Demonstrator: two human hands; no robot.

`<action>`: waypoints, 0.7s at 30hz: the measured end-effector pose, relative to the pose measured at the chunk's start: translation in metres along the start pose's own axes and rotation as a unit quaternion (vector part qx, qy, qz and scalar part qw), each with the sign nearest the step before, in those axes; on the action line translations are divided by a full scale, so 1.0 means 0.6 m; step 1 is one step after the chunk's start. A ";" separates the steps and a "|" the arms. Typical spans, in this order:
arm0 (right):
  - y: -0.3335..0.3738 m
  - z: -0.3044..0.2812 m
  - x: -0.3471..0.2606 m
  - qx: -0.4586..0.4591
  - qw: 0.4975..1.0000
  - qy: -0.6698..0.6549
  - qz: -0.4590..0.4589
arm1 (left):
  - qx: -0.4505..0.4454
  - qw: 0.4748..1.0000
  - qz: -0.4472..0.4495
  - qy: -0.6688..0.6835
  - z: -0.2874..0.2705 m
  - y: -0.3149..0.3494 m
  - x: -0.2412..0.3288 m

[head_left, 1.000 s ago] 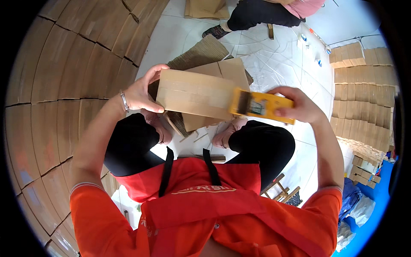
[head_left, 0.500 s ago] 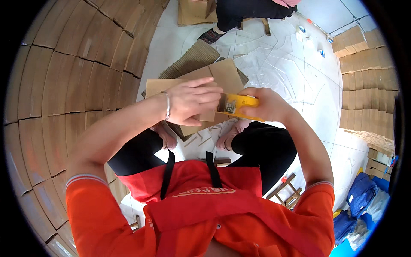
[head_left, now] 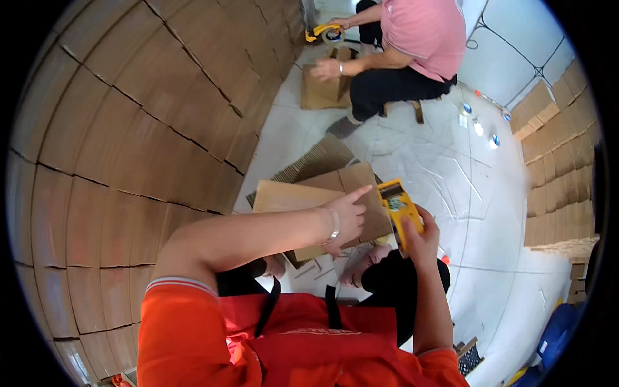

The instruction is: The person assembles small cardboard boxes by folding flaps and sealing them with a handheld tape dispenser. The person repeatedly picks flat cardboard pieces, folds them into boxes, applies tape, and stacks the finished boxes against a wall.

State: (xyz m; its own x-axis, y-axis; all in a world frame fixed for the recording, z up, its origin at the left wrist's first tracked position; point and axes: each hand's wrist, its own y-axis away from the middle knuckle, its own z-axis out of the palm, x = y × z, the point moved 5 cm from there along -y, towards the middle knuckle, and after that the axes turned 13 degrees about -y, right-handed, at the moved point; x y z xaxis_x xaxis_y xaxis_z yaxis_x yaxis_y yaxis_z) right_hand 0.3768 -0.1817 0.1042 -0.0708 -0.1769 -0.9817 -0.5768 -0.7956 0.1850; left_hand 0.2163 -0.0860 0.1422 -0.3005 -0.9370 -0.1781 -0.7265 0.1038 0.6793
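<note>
A brown cardboard box (head_left: 293, 195) lies in front of me on a stack of corrugated cardboard sheets (head_left: 317, 161), between my feet. My left hand (head_left: 347, 222) rests over the box's right part, index finger stretched toward the far right and thumb held apart. It holds nothing that I can see. In my right hand (head_left: 420, 240) is a yellow tape dispenser (head_left: 401, 205), gripped at its near end. The dispenser is tilted at the box's right edge, its dark front end near my left fingertip. Whether tape touches the cardboard, I cannot tell.
Stacked cartons (head_left: 129, 174) form a wall on the left; more cardboard stacks (head_left: 561, 161) stand at right. A co-worker in a pink shirt (head_left: 422, 29) sits ahead with another yellow tape dispenser (head_left: 322, 31) over cardboard (head_left: 316, 90). Clear plastic film (head_left: 432, 174) and tape rolls (head_left: 494, 140) lie on the floor.
My right hand has swung the tape dispenser to the box's right side and turned it upright in view. My left hand has moved right across the box. The view now shows more of the co-worker.
</note>
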 end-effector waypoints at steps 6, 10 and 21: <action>-0.027 -0.035 0.045 0.039 0.991 -0.112 -0.061 | 0.011 0.913 -0.363 0.188 0.164 0.218 -0.041; -0.086 0.008 0.074 0.027 0.991 -0.101 -0.086 | 0.089 0.859 -0.400 0.305 0.244 0.270 -0.048; -0.053 -0.006 0.079 0.008 0.994 -0.088 -0.060 | 0.361 0.251 -0.694 -0.570 -0.294 0.991 0.119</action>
State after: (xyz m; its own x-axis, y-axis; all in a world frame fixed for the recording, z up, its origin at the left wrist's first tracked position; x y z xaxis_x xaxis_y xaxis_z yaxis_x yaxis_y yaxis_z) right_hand 0.3946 -0.1670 0.0519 -0.1411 0.0232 -0.9897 -0.6020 -0.7957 0.0672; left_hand -0.1282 -0.1499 0.6592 0.8697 0.4237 -0.2532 -0.4184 0.3607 -0.8335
